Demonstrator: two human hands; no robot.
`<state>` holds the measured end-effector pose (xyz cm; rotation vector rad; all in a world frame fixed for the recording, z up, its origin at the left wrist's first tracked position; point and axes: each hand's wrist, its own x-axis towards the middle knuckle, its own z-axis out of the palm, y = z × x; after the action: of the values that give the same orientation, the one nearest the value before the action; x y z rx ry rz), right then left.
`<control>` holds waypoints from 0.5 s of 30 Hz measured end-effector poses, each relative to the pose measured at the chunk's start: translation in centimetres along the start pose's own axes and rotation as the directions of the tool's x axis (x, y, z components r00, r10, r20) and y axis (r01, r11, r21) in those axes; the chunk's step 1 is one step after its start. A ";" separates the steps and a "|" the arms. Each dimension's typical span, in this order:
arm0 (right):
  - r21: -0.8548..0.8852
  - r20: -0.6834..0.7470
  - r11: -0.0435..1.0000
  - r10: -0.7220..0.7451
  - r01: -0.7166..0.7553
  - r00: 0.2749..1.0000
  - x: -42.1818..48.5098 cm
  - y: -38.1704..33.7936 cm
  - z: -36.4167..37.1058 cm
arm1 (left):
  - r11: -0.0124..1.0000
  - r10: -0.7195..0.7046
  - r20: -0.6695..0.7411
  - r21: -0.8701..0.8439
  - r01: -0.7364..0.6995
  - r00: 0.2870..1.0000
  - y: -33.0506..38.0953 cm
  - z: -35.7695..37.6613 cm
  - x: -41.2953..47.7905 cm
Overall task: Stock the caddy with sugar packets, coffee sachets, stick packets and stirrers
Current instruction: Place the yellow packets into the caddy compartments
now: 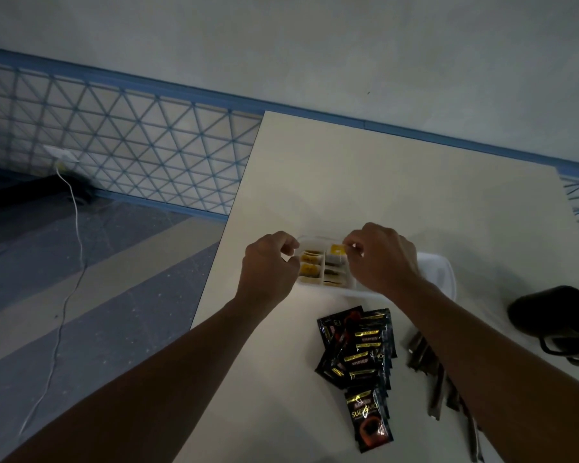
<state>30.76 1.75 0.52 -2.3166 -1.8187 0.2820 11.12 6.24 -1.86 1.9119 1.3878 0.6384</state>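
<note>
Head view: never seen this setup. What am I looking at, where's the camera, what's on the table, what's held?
No machine: a person works with two bare hands. The one picture comes from a head-worn camera looking forward and down. The left hand and right hand are over a white divided caddy on a pale table; some compartments already hold packets. The right hand's fingers pinch a yellow packet at the caddy's far side. The left fingers curl at its left edge; whether they hold anything is unclear. Nearer lie a pile of black coffee sachets and dark sticks, partly behind the right forearm. A black object sits at right.
</note>
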 end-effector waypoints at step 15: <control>0.033 0.048 0.999 -0.037 0.035 0.998 -1.0 0.1 0.2 | 1.000 -0.016 -0.007 0.001 0.016 1.000 -0.1 -0.5 -0.2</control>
<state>30.61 0.79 0.28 -2.2722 -1.8620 0.3631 10.60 6.21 -1.62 1.8990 1.4064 0.6369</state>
